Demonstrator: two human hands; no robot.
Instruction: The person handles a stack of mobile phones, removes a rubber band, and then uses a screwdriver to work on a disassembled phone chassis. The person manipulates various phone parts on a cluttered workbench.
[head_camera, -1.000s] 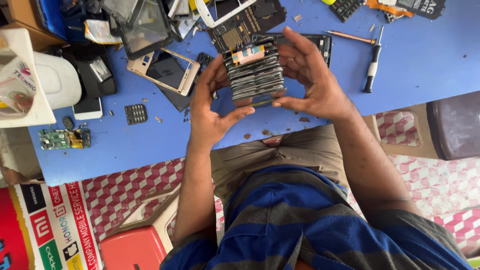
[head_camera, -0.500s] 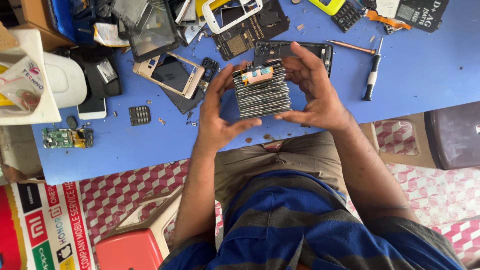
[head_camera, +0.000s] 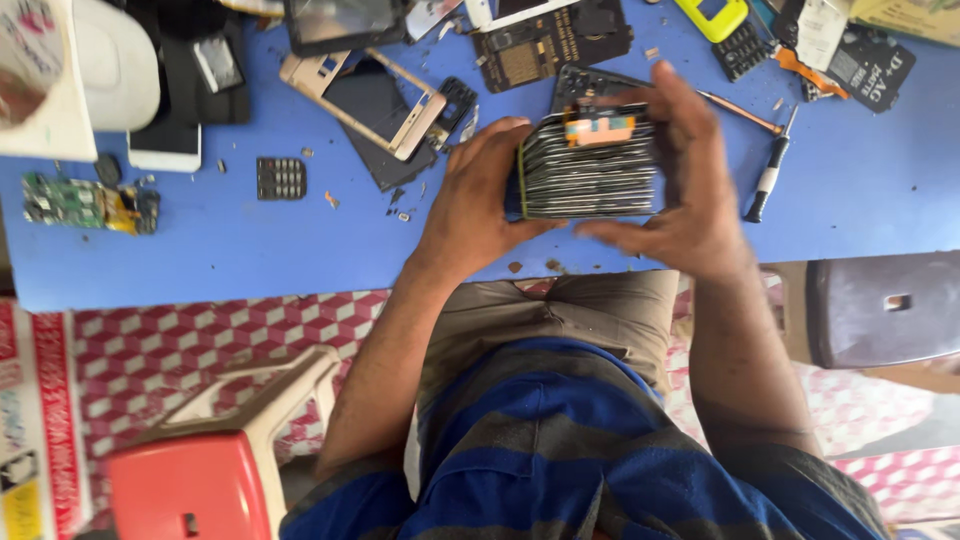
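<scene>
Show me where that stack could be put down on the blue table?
Bare blue table lies along the near edge, between the small keypad and the left hand, and right of the screwdriver. The far edge is crowded with phone parts.

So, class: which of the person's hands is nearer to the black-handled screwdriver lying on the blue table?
Right. The right hand grips the stack of thin panels just beside the screwdriver; the left hand holds the stack's far side.

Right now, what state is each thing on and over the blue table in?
Stack of thin phone parts: held on edge between both hands, above the table.
Left hand: gripping the stack's left side.
Right hand: gripping its right side.
Gold phone frame: lying flat, opened up.
Screwdriver: lying on the table, untouched.
Green circuit board: loose, bare.
</scene>
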